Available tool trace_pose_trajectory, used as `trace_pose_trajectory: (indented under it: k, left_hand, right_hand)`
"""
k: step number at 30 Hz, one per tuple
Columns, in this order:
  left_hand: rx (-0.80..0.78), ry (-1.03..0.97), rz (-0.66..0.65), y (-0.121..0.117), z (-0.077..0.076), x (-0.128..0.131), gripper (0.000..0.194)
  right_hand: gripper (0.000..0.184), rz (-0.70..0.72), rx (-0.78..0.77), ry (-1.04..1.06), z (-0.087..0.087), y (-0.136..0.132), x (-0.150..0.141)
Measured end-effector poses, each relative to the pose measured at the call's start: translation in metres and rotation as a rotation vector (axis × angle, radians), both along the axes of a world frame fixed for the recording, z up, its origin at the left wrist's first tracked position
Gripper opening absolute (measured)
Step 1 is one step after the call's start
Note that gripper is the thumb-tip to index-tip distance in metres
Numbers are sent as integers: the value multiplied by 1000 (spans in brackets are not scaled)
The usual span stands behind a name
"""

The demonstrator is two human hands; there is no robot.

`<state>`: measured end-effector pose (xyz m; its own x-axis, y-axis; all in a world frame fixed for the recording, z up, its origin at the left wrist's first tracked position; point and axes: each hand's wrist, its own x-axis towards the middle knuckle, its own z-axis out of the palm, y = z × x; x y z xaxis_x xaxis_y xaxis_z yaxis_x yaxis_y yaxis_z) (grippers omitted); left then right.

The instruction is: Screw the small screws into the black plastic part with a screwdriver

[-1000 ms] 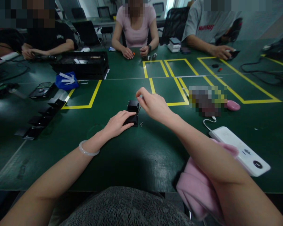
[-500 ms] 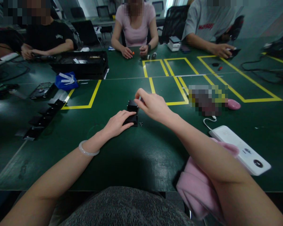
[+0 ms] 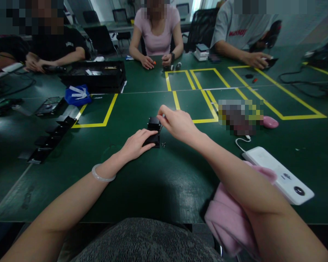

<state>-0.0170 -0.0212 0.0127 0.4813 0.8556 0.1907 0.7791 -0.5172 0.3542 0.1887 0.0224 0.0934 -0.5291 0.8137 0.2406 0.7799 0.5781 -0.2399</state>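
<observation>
In front of me a small black stepped part (image 3: 153, 122), like a bracket, lies on the green table. My left hand (image 3: 136, 143) grips its near end, thumb low on the side and fingers across the top. Over its right edge my right hand (image 3: 177, 122) is closed in a pinch on a thin screwdriver-like tool (image 3: 161, 127). The tool points down at the part and is mostly hidden by the fingers. Several small screws (image 3: 163, 145) lie just right of the part.
Left lie a row of black parts (image 3: 53, 140), a hard drive (image 3: 49, 105) and a blue bundle (image 3: 78, 95). A black tray (image 3: 93, 76) stands behind. Right are a white power bank (image 3: 278, 174), pink cloth (image 3: 229, 218) and pink mouse (image 3: 270, 122). Several people sit opposite.
My hands stay almost in place on the black part. The right fingers have shifted very slightly, and a little more of the thin tool shows.
</observation>
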Motion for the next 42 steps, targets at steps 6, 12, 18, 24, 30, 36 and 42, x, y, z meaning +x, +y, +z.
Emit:
trace_pose_trajectory:
  k: [6,12,18,24,30,36,42]
  left_hand:
    - [6,4,-6,1,-1,0,44]
    - [8,-3,-10,1,-1,-1,43]
    - [12,-17,-9,1,-2,-1,43]
    - [-1,-14,-7,0,0,-1,43]
    - [-10,-9,1,0,0,-1,43]
    - [11,-14,-11,0,-1,0,43]
    - [4,-17,-4,0,0,0,43]
  right_hand:
    - [34,8,-20,25,0,-1,0]
    - [33,11,-46,32,2,-2,1]
    - [34,7,-33,28,3,-3,0]
    - [35,8,-17,12,2,-2,0]
    - [34,21,15,12,0,-2,0]
    - [36,-17,38,-73,3,-3,0]
    - [34,6,28,-12,0,-2,1]
